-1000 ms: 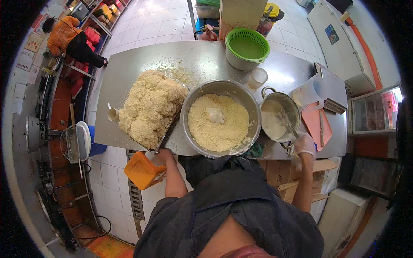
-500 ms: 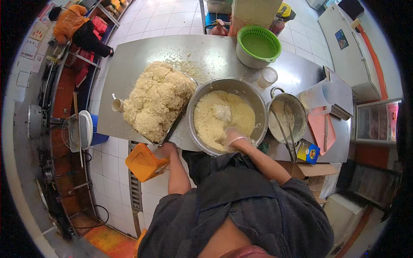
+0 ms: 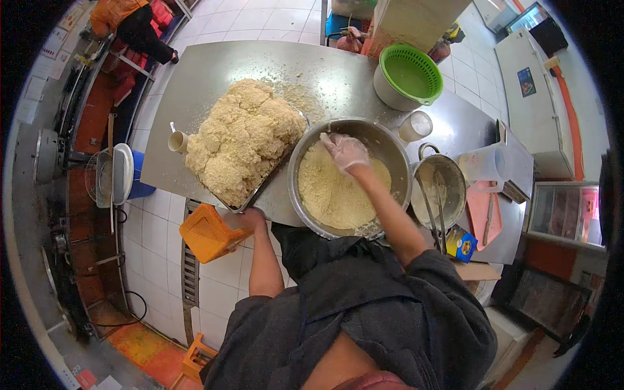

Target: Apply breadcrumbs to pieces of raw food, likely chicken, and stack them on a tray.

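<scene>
My right hand (image 3: 347, 152), in a clear plastic glove, is closed at the far left inside of a large steel bowl (image 3: 402, 188). A pale, crumb-coated piece of food (image 3: 325, 138) pokes out from its fingers, mostly hidden by them. Yellowish bread crumbs (image 3: 338, 195) fill the bowl's floor. My left hand (image 3: 252, 220) is low at the table's front edge, by the near corner of a metal tray (image 3: 260, 188). Its fingers are too hidden to tell what they grip. A high heap of crumb-coated food (image 3: 244, 140) covers the tray.
Right of the bowl are a pot (image 3: 460, 195) with tongs (image 3: 432, 214), a pink board (image 3: 484, 218) with a knife, and a blue-yellow box (image 3: 460, 244). Behind it are a green colander (image 3: 409, 71) and a cup (image 3: 416, 125). An orange stool (image 3: 208, 234) stands below my left hand.
My right hand has moved from the bowl's near side to its far left. The white lump that lay on the crumbs is no longer there. The view has shifted slightly.
</scene>
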Demonstrator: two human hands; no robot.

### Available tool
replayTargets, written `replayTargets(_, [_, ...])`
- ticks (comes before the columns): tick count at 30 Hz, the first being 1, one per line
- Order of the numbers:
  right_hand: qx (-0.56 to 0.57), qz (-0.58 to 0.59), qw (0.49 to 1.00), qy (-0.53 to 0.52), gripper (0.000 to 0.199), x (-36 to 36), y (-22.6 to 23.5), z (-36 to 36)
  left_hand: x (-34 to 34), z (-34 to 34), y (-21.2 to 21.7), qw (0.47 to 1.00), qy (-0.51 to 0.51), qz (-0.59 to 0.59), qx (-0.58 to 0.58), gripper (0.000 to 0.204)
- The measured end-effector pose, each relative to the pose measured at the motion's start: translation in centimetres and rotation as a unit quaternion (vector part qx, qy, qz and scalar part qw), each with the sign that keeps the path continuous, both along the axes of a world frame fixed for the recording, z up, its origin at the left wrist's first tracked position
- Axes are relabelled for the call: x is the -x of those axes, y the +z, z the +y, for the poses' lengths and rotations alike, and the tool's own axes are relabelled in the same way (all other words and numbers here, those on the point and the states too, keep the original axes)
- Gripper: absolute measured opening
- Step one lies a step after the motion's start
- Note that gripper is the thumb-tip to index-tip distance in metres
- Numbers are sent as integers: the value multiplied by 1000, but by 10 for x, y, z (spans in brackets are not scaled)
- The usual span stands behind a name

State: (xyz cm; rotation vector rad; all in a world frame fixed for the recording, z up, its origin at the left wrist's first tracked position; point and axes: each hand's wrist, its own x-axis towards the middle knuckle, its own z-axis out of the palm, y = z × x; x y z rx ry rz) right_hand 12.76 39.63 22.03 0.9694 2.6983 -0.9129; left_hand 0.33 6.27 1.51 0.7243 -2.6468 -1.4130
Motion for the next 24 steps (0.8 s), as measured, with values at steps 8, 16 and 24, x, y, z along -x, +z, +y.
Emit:
replayTargets(8, [23,-142,989,-33,77,-8,-17,-22,-8,9,18,989,-42,112,83,39])
replayTargets(16, [338,-225,910,87,67,-79,-7,-6,5,-21,10,999,15,23,40,41])
replayTargets(24, [61,-39,982,174,60,-89,21,26,8,-4,56,977,7,-114,-179,43])
